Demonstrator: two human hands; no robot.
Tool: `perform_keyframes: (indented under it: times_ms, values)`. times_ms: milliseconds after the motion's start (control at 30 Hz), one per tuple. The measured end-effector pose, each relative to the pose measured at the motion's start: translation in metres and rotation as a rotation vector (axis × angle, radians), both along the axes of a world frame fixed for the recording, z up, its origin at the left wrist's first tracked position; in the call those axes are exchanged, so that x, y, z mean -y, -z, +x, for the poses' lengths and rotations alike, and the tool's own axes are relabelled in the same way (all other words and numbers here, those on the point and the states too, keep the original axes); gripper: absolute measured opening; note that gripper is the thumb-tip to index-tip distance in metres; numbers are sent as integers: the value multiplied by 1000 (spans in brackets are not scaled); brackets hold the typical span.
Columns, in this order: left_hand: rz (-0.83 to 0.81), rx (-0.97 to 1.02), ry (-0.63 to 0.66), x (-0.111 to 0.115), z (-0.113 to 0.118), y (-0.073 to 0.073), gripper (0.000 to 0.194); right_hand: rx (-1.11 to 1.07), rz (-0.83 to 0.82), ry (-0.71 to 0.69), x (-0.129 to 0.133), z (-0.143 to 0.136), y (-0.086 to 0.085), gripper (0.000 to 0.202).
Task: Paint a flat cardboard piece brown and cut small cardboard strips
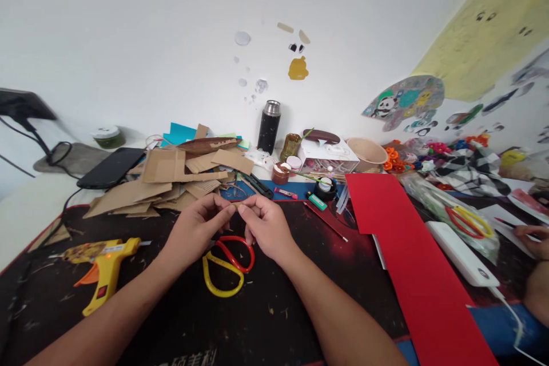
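Note:
My left hand (201, 222) and my right hand (266, 223) meet over the middle of the black mat, thumbs and fingertips pinched together. A small tan piece (236, 205) shows between the two pinches, too small for me to tell its kind. Just below the fingers lie scissors (223, 293) with one red and one yellow handle loop; my hands hide their blades. A yellow glue gun (107, 269) with an orange trigger rests on its side, left of my left forearm.
Cut cardboard (163, 166) is heaped behind my left hand. A black thermos (269, 127) stands by the wall. Red card (412, 251) spans the right side, beside a white power strip (461, 253). Another person's hand (534, 240) holds a pen at far right. A red pencil (326, 222) lies nearby.

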State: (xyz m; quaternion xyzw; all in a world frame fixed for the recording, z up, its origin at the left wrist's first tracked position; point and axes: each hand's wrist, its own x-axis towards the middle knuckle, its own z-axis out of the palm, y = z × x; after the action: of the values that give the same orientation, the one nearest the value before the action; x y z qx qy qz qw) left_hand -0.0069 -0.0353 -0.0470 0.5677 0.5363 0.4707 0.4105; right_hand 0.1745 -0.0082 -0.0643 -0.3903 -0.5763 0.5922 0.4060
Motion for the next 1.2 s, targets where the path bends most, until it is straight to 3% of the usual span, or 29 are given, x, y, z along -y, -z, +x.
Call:
perform_keyframes:
  times_ms: [133,533,700,833,1200]
  values:
    - [43,-60,-17,0,0,1,48,22,1,8,0,0,0,30]
    - [-31,4,41,-2,-5,-1,43,-24,-33,-48,-1,2,-2,38]
    - [176,-199,-33,-2,-6,4,45,38,-40,-1,-3,2,1,30]
    - [317,-403,12,0,-6,5,29,44,-44,-1,-2,1,1,22]
    - [413,-473,-1,-3,-16,15,27,-34,-69,-70,-2,1,-1,29]
